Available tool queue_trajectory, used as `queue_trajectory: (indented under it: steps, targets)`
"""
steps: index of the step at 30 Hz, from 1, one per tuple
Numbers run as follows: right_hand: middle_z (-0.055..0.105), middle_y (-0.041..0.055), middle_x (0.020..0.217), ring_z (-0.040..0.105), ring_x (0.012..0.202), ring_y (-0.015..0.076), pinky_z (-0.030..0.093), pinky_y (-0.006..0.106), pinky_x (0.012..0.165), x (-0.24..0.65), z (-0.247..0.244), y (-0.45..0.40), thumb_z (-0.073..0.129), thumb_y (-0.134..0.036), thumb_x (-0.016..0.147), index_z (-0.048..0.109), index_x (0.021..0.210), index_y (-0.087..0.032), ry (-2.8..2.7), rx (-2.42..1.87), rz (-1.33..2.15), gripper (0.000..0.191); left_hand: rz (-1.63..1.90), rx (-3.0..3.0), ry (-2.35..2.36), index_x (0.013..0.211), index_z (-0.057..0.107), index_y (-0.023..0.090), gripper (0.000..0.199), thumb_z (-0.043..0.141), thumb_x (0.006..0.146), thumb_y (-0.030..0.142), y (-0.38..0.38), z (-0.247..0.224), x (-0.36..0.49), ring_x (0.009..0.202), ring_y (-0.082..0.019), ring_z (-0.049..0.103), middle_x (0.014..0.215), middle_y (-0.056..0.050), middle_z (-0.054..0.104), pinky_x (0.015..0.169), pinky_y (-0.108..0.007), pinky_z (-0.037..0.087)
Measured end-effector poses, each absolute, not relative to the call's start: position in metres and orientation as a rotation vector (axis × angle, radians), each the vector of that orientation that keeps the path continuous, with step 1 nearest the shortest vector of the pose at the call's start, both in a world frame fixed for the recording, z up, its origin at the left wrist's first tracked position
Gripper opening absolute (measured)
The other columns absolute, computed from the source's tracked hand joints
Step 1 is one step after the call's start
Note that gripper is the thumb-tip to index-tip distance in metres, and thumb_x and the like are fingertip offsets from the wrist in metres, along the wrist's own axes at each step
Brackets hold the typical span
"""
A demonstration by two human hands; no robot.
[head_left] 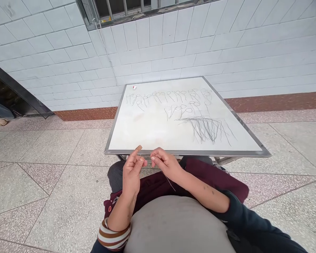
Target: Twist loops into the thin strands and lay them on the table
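My left hand (133,170) is closed in a pinch near the front edge of the white table (137,130). One of its fingers points up, with a brown wrap at the tip. Close beside it, my right hand (167,163) pinches a thin wire-like strand (171,184), whose tail hangs below the palm over my lap. A short bit of strand also shows at the left fingertips. On the table lie several looped strands with loose tails (173,95) in rows, and a loose pile of long, dark strands (210,128) to the right.
The table has a grey metal rim (247,130) and stands by a white tiled wall (160,59). A small red-and-white item (134,88) sits at its far left corner. A barred window (137,8) is above, and a dark maroon cloth (213,179) covers my lap.
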State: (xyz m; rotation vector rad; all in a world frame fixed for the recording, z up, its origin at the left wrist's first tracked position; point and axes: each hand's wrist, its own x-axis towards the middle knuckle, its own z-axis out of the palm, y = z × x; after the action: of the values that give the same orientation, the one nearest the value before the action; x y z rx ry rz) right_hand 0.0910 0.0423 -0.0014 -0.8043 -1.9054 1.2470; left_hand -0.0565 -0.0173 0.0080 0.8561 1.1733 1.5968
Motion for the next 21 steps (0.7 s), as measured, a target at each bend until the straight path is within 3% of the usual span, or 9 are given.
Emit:
queue_trajectory:
  steps: [9,15,21]
  targets:
    - [0.059,-0.0028,0.068,0.057,0.063,0.0126,0.044,0.026,0.064,0.096,-0.002,0.044,0.040,-0.040,0.099,0.053,0.098,-0.022,-1.913,-0.748,1.265,0.021,1.530,0.806,0.991,0.129,0.057,0.022,0.040,0.060,0.090,0.033,-0.023,0.016,-0.051,0.077,-0.014,0.058,0.074,0.001,0.057,0.083,-0.031,0.045]
    - [0.059,-0.0029,0.069,0.056,0.063,0.0113,0.045,0.024,0.064,0.105,0.000,0.048,0.042,-0.034,0.099,0.058,0.100,-0.023,-1.962,-0.736,1.154,0.020,1.468,0.743,0.858,0.127,0.057,0.021,0.037,0.058,0.091,0.026,-0.030,0.022,-0.054,0.055,-0.008,0.048,0.064,0.005,0.047,0.059,-0.022,0.042]
    - [0.063,-0.0010,0.072,0.058,0.066,0.0119,0.046,0.024,0.065,0.116,0.000,0.059,0.042,-0.035,0.099,0.062,0.097,-0.021,-2.107,-0.677,1.102,0.025,1.347,0.780,0.948,0.131,0.055,0.023,0.044,0.063,0.088,0.025,-0.039,0.030,-0.070,0.044,-0.003,0.040,0.068,0.004,0.055,0.049,-0.020,0.036]
